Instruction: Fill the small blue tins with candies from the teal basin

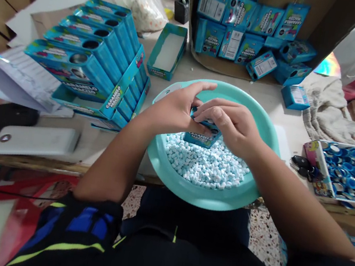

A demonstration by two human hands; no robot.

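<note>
My left hand [182, 106] is closed around a small blue candy box [201, 138] printed "Caramelo Macizo", held above a turquoise basin [169, 178]. Over the top of this box, my right hand [234, 123] has its fingers bent and close together. Whatever they hold is hidden, as is most of the box's top. Below both hands, many small pale blue and white candies [205, 168] lie in the basin.
Left stands a display tray [110, 105] of blue boxes with round holes. An open carton [334, 23] behind holds several blue packs. At right, a box of blue caps [352, 175] sits beside keys [304, 166]. A white power bank [36, 141] lies at the front left.
</note>
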